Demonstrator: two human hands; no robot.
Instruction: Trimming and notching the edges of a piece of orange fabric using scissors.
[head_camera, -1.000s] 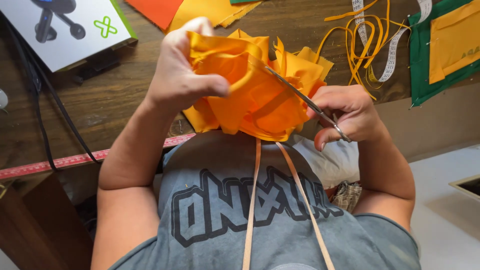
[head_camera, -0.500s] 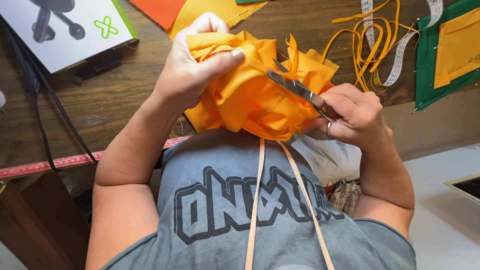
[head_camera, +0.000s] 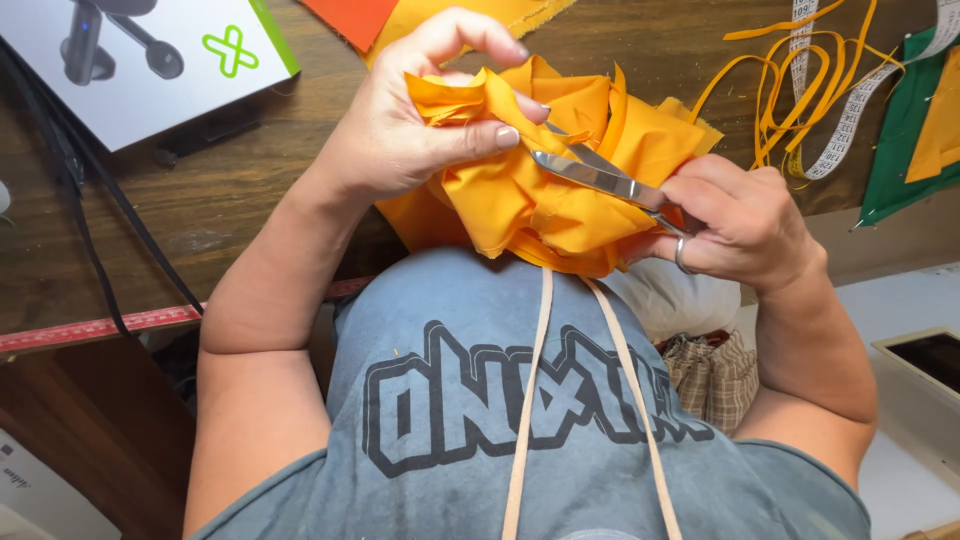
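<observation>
My left hand pinches a bunched fold of orange fabric between thumb and fingers, just above my chest. My right hand grips a pair of metal scissors, whose blades point left and reach into the fabric right under my left fingertips. The blades look slightly parted at the cloth's folded edge. Most of the fabric hangs crumpled between both hands, hiding the scissor handles.
A wooden table carries a white box at top left, black cables, thin orange strips with a measuring tape, and green felt at right. A red ruler lines the table's edge.
My left hand shifted its grip and pulled up a new fold of fabric. The scissors swung from pointing up-left to nearly level, their tips now under my left fingers.
</observation>
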